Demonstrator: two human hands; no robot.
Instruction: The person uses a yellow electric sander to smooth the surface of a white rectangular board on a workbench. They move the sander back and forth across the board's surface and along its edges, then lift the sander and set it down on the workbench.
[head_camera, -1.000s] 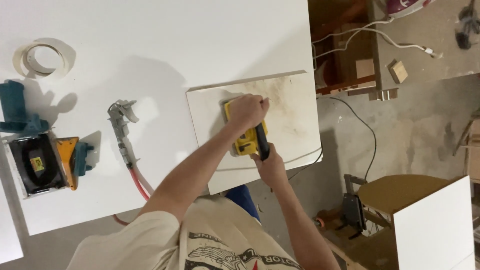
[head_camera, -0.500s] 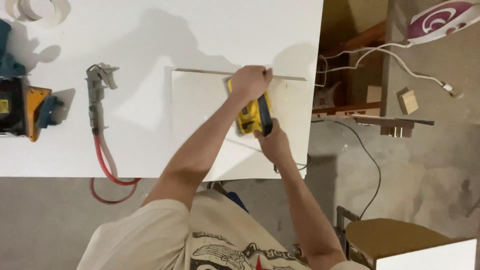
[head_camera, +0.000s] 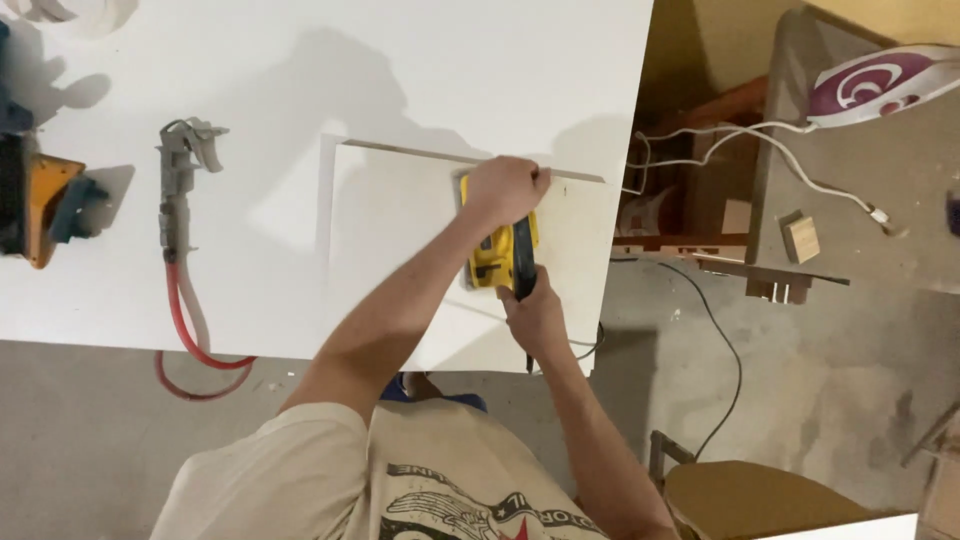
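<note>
Head view: the left hand (head_camera: 503, 190) presses the far end of the yellow sander (head_camera: 497, 255); the right hand (head_camera: 532, 312) grips its near handle; its long axis runs away from the body across the white panel (head_camera: 400, 220).

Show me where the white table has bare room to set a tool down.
Bare patches: the white table beyond the small panel, and the strip between the air gun and that panel. Crowded: on the panel, where the left hand and right hand grip the yellow sander.
</note>
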